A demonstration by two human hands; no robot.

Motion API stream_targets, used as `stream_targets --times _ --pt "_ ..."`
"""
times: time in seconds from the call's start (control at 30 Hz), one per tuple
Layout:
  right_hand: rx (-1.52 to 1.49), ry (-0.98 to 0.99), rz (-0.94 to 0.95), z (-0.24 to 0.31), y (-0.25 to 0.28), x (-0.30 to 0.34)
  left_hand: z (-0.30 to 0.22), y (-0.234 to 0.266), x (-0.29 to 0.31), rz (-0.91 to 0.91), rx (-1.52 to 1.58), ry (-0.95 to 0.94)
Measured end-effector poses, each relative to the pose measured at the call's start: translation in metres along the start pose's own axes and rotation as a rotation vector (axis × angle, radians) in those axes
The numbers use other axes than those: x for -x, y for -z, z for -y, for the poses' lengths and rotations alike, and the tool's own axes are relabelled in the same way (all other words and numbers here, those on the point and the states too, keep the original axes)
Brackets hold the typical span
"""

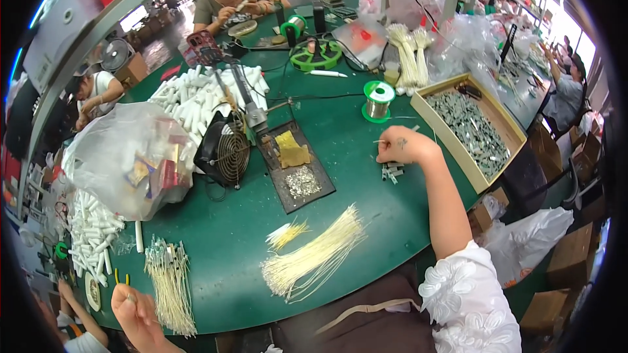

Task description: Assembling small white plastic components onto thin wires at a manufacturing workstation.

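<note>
My right hand (407,146) is closed, fingertips down at the tabletop, over a few small grey metal-looking parts (391,171). A short, thin pale end pokes out beside its fingers; what it grips is mostly hidden. At the lower left, my left hand (136,310) is raised with curled fingers, and I cannot make out what is in them. Beside it lies a bundle of cream wires (173,287) with small grey parts on their far ends. A loose fan of cream wires (314,255) rests between my arms, with a small yellow-tipped bunch (286,234) just beyond.
A shallow box of grey parts (517,146) stands right of my right hand, a solder spool (377,102) beyond it. A soldering stand's dark tray (317,189), a black fan (226,150), a plastic bag (98,163) and white tubes (190,95) fill the left. A co-worker (229,0) sits opposite.
</note>
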State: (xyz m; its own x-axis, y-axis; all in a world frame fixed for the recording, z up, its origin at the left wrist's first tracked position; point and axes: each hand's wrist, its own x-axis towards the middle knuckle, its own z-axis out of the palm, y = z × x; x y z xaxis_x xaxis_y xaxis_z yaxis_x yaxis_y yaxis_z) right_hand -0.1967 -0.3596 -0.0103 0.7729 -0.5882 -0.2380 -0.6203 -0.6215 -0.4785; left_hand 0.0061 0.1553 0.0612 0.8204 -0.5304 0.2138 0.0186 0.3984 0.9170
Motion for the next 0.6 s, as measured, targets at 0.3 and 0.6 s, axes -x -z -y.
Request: stream_targets --times 0.3,0.6 --pt "-0.087 0.276 -0.377 0.002 -0.008 -0.015 0.030 0.019 -0.024 -0.277 -0.950 -0.027" --pt "-0.505 0.354 0.051 0.084 -0.035 0.013 0.061 0.046 -0.041 -0.414 -1.177 -0.089"
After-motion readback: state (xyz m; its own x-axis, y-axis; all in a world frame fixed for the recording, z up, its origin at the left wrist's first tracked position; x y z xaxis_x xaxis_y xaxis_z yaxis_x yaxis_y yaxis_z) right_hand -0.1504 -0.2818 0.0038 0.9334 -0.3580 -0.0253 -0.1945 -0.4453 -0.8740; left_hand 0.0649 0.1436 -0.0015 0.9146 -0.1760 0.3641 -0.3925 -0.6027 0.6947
